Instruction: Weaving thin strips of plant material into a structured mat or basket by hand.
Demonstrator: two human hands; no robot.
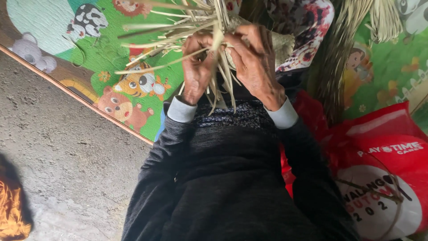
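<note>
My left hand (196,69) and my right hand (254,62) are close together at the top middle, both gripping pale dried leaf strips (218,33) of a partly woven piece. Loose strips fan out to the left and upward, and some hang down between my wrists. A woven patch (283,47) shows just right of my right hand. Dark sleeves with light cuffs cover both arms.
A colourful play mat (102,58) with cartoon animals lies under the work, its edge running diagonally over a grey concrete floor (67,151). A red and white plastic bag (383,165) lies at the right. A bundle of dried strips (339,58) lies at the upper right. Orange cloth (11,209) sits at the lower left.
</note>
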